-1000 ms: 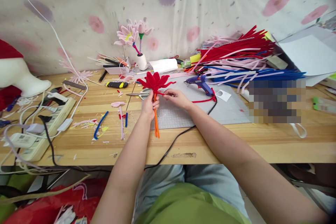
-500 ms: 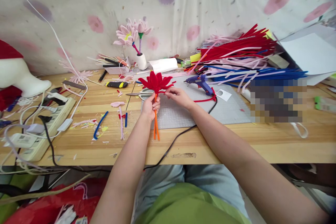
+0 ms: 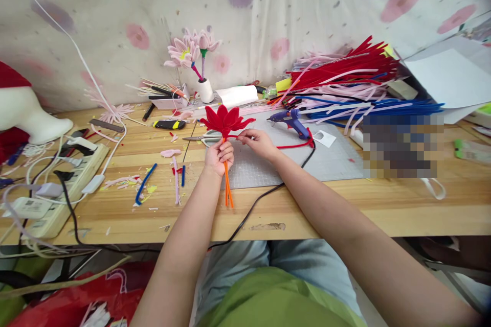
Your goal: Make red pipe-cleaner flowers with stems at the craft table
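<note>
Near the middle of the frame, the left hand was closed around the orange stem of a red flower, fingers clamped together just under the bloom. The flower stood upright above the fist, its fuzzy petals spread, while the stem's free end hung down toward the near edge of the wooden table. The right hand, a little to the right, had its fingertips pinched on a thin red strand that ran from the base of the bloom toward the right.

Judging by its look, the flower was light and soft, made of bendable fuzzy wire; the petals would likely crush or lose shape if squeezed, so the stem just below the bloom seemed the safest place to hold it. The doubled stem looked stiff enough to carry the head, yet easy to bend.

Behind the hands lay a grey cutting mat, with scissors to the left of the bloom and a blue glue gun to its right. At the upper right lay a heap of red, pink and blue fuzzy sticks. A white power strip sat at the left edge.
</note>
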{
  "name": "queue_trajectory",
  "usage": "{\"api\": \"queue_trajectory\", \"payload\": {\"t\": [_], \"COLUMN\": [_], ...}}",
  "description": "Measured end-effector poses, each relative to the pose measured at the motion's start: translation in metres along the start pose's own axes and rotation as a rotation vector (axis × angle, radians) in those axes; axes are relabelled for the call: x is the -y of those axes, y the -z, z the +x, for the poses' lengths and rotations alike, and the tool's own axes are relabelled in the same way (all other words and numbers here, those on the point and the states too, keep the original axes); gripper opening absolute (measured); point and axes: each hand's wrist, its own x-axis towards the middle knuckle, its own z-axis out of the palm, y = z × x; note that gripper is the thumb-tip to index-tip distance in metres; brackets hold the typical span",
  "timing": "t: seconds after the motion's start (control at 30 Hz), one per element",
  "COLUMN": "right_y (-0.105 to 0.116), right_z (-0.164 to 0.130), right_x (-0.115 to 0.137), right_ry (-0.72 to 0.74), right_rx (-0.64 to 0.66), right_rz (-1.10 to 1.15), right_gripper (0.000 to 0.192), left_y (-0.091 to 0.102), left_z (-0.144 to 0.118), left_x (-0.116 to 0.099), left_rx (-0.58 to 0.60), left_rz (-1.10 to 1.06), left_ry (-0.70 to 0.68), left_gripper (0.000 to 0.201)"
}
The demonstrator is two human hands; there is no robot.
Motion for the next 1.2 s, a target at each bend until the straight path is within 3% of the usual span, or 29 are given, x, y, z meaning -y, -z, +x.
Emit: {"api": "queue_trajectory", "payload": {"t": [0.33, 0.67, 0.93, 1.2], "right_y": [-0.014, -0.018, -0.018, -0.018], "right_z": [-0.001, -0.009, -0.015, -0.014], "right_x": [0.001, 0.007, 0.025, 0.023], "right_ry": [0.074, 0.114, 0.115, 0.158], "right_rx": [-0.087, -0.180, -0.198, -0.239], "right_rz": [-0.021, -0.395, -0.284, -0.269], "right_gripper": [0.027, 0.025, 0.024, 0.023], "left_y": [-0.004, -0.011, -0.015, -0.009], "left_z": [-0.008, -0.011, -0.003, 0.003], "left_x": [0.006, 0.005, 0.006, 0.017], "left_rx": [0.116, 0.122, 0.017, -0.065], "left_rz": [-0.081, -0.004, 0.309, 0.543], "left_ry": [-0.028, 0.058, -0.164, -0.338], "left_gripper": [0.015, 0.016, 0.018, 0.014]}}
